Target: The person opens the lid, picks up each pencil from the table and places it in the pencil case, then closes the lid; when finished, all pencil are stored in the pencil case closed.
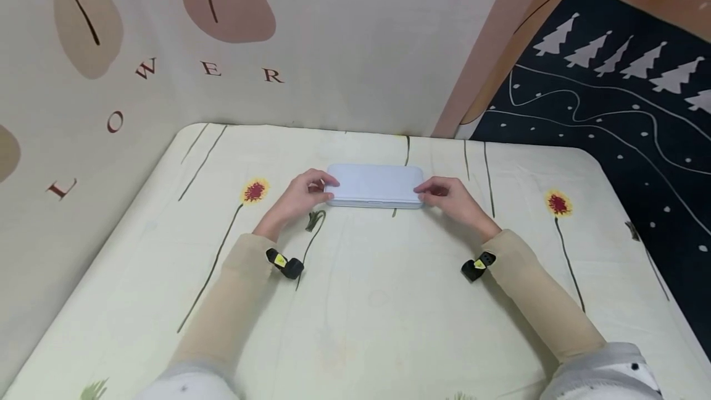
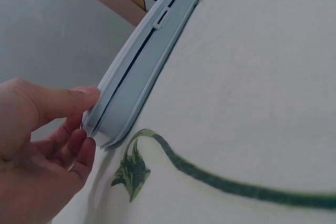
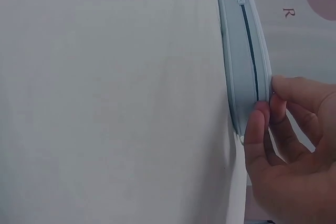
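A long pale blue pencil case [image 1: 374, 183] with rounded corners lies flat on the flower-print cloth, its long side facing me. At its left end, my left hand [image 1: 302, 193] holds the corner, thumb near the lid's edge and the other fingers curled at the end wall. My right hand [image 1: 452, 199] pinches the right end in much the same way. In the left wrist view, a small clasp [image 2: 161, 18] sits mid-front, and a thin dark seam runs between lid and base. The right wrist view shows this seam along the case [image 3: 241, 51] too.
The cloth-covered table [image 1: 366, 301] carries printed flowers and stems. Behind it hangs a pale curtain [image 1: 355, 36] with printed letters, and a dark tree-patterned cloth [image 1: 611, 104] is at the right. Each wrist wears a black camera [image 1: 291, 267] on a strap.
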The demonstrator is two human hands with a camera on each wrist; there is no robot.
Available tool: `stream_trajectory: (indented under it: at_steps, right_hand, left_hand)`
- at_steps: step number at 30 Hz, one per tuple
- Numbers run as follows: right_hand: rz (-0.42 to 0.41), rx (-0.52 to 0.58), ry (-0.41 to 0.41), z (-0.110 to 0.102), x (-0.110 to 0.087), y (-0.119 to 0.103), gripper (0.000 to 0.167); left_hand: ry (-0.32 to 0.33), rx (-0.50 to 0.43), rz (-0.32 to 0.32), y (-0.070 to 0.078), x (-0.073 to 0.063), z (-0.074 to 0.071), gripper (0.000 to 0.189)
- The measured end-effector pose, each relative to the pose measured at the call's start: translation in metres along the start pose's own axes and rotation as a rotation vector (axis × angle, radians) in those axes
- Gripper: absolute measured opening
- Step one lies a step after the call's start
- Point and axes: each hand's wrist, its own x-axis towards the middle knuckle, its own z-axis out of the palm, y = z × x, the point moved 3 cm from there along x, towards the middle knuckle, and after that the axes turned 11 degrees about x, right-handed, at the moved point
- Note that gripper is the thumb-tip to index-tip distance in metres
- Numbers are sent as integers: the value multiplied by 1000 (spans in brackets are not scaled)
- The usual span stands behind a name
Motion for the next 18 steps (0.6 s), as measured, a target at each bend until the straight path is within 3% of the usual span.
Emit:
stream_trajectory:
  at_steps: [7, 18]
  right_hand:
    - [26, 42, 19, -2, 7, 25, 19]
    - [32, 45, 20, -3, 5, 25, 22]
  left_hand:
    - [-21, -44, -17, -3, -1, 2, 23]
    - [-20, -61, 1, -4, -2, 4, 21]
